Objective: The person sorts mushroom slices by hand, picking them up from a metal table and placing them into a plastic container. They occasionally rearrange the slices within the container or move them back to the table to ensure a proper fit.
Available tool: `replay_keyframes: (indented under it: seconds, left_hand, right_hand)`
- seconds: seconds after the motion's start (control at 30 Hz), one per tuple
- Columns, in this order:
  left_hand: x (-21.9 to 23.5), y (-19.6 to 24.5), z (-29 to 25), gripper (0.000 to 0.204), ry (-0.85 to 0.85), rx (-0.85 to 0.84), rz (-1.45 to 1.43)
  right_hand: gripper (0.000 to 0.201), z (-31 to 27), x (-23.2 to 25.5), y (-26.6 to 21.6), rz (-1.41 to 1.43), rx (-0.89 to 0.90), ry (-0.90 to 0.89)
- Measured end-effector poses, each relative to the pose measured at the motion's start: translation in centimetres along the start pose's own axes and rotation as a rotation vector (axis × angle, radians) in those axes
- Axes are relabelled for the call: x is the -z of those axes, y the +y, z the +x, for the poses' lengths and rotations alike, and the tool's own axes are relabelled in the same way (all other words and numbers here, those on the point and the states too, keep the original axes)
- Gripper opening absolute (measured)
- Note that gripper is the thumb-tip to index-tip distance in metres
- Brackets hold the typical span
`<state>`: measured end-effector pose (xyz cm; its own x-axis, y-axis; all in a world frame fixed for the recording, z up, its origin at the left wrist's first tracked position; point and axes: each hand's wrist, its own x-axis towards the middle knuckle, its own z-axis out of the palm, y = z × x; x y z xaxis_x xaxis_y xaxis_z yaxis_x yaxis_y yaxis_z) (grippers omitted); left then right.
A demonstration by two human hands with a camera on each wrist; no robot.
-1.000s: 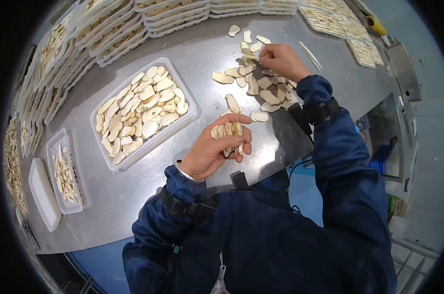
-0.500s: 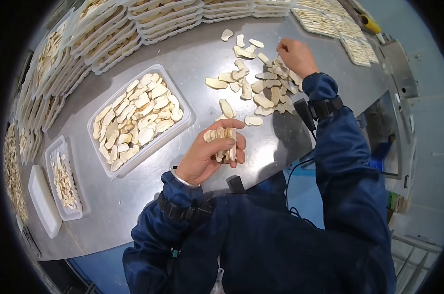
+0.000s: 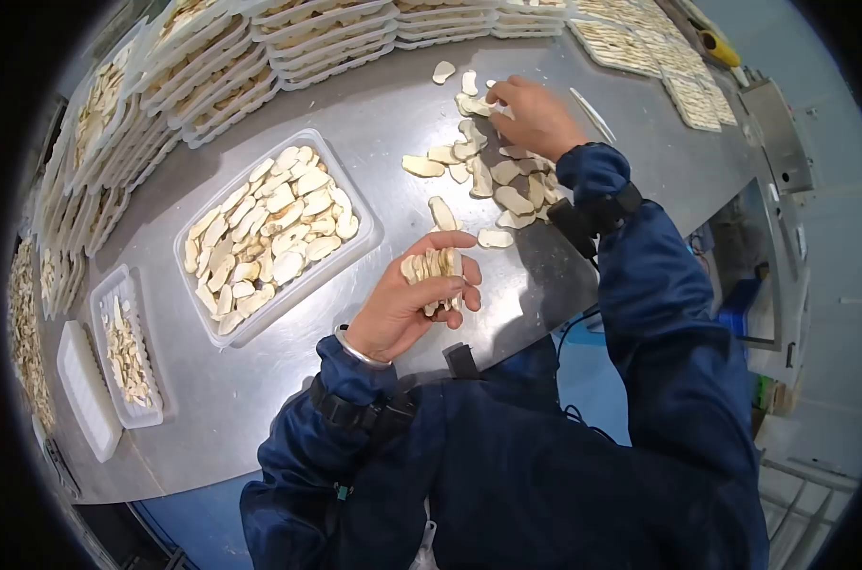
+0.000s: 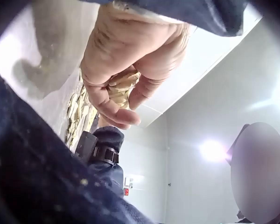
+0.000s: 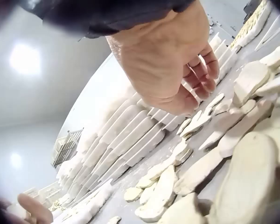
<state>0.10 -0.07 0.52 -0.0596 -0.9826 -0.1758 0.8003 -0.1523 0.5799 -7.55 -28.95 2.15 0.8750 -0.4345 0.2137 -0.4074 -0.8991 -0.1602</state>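
In the head view my left hand (image 3: 398,302) grips a short stack of pale mushroom slices (image 3: 431,269), thumb on the near side and fingers curled round the far side. The left wrist view shows the slices (image 4: 123,88) enclosed between bent fingers and thumb. My right hand (image 3: 537,118) is over the far end of a loose spread of mushroom slices (image 3: 514,199) on the metal table. Seen from the right wrist, this hand (image 5: 170,60) has loosely bent fingers, fingertips close above the slices (image 5: 200,121), and no slice shows between them.
A clear plastic tub (image 3: 355,249) full of mushroom slices stands left of my left hand. Stacked filled trays (image 3: 331,43) line the back. A small tray of pieces (image 3: 127,347) lies beside a white tray (image 3: 89,389) at far left. White tweezers (image 3: 593,114) lie right of my right hand.
My right hand shifted right past the loose slices, then came back left over their far end. My left hand keeps its grip on the stack with little movement.
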Motion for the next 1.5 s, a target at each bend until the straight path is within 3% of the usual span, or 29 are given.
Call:
replay_keyframes:
  seconds: [0.17, 0.27, 0.4, 0.53, 0.6, 0.7, 0.77, 0.83, 0.9, 1.0, 1.1, 1.17, 1.23, 1.33, 1.5]
  left_hand:
    - [0.4, -0.1, -0.1, 0.043, -0.027, -0.007, -0.032]
    - [0.3, 0.0, -0.1, 0.042, -0.014, -0.01, -0.028]
    - [0.3, -0.1, 0.0, 0.046, 0.0, -0.02, -0.013]
    - [0.2, -0.1, 0.0, 0.046, 0.034, -0.068, 0.002]
    - [0.6, -0.2, 0.1, 0.046, 0.031, -0.116, 0.014]
    - [0.0, -0.1, -0.1, 0.047, 0.204, -0.17, -0.016]
    - [0.1, -0.2, 0.0, 0.046, 0.195, -0.205, -0.044]
    - [-0.1, -0.4, 0.1, 0.044, 0.203, -0.246, -0.099]
    - [0.1, -0.5, 0.1, 0.044, 0.193, -0.271, -0.142]
    - [0.2, -0.7, 0.0, 0.048, 0.214, -0.291, -0.212]
    - [0.0, -0.4, 0.2, 0.048, 0.186, -0.242, -0.096]
    - [0.2, -0.4, 0.2, 0.047, 0.19, -0.234, -0.053]
    - [0.5, -0.6, 0.0, 0.045, 0.189, -0.208, -0.024]
    - [0.7, -0.7, 0.2, 0.041, 0.168, -0.159, -0.009]
    - [0.9, -0.7, 0.1, 0.039, 0.147, -0.119, -0.012]
  right_hand:
    - [0.021, 1.6, -2.1, 0.3, -0.167, 0.016, -0.007]
    - [0.018, 1.9, -2.2, 1.8, -0.127, -0.091, 0.019]
    - [0.014, 1.2, 1.2, 1.7, 0.793, -0.432, -0.245]
    - [0.013, -0.3, 2.7, 0.4, 1.032, -0.417, -0.227]
    - [0.015, -1.1, 3.2, -0.4, 0.976, -0.381, -0.199]
    - [0.016, -3.1, 4.3, -2.7, 0.794, -0.247, -0.107]
    - [0.019, -4.8, 5.8, -6.4, 0.358, -0.054, -0.002]
    - [0.026, -6.7, 5.0, -9.7, 0.154, 0.045, 0.035]
    - [0.031, -8.0, 5.7, -12.6, 0.165, 0.287, 0.14]
    - [0.028, -8.8, 6.9, -14.6, 0.246, 0.348, -0.026]
    - [0.019, -7.9, 7.5, -10.1, 0.342, 0.114, 0.178]
    - [0.014, -6.9, 7.3, -4.0, 0.103, -0.022, 0.281]
    - [0.016, -7.5, 7.1, 1.2, -0.209, -0.142, 0.091]
    - [0.02, -9.7, 5.8, 1.6, -0.099, -0.092, -0.156]
    - [0.035, -11.6, 4.5, -1.1, 0.058, -0.109, -0.129]
